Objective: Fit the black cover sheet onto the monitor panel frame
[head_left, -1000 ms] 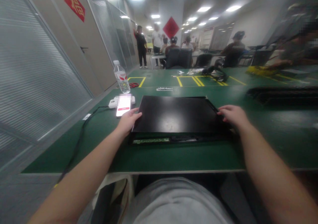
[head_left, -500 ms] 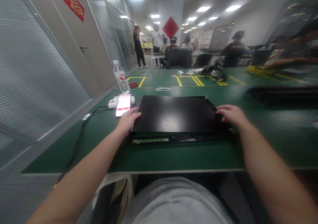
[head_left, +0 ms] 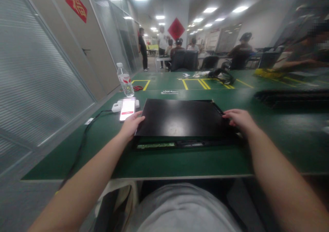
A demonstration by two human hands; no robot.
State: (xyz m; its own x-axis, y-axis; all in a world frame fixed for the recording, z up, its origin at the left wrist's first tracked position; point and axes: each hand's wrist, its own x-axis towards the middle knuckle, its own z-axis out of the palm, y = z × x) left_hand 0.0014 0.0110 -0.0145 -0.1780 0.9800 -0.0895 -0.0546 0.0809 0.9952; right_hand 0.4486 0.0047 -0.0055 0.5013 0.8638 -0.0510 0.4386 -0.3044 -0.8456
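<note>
A flat black display panel (head_left: 177,117) lies over a black frame (head_left: 205,143), whose near strip with a green circuit board (head_left: 155,145) sticks out below the panel's front edge. My left hand (head_left: 132,124) holds the panel's left edge, thumb on top and fingers partly hidden. On the opposite side, my right hand (head_left: 238,119) is closed at the panel's right edge, where the frame's side also shows. The frame's far right corner peeks out behind the panel. How far the panel is raised off the frame is hard to see.
A lit phone (head_left: 127,109) leans on a white power strip (head_left: 116,107) left of the panel, with a water bottle (head_left: 125,81) behind. Red-handled scissors (head_left: 138,88), small white parts (head_left: 169,92) and a black headset (head_left: 222,76) lie farther back. Long black parts (head_left: 290,98) lie at right.
Both hands stay at the panel's edges, and the panel has hardly moved. In the background, a standing person in dark clothes has shifted stance.
</note>
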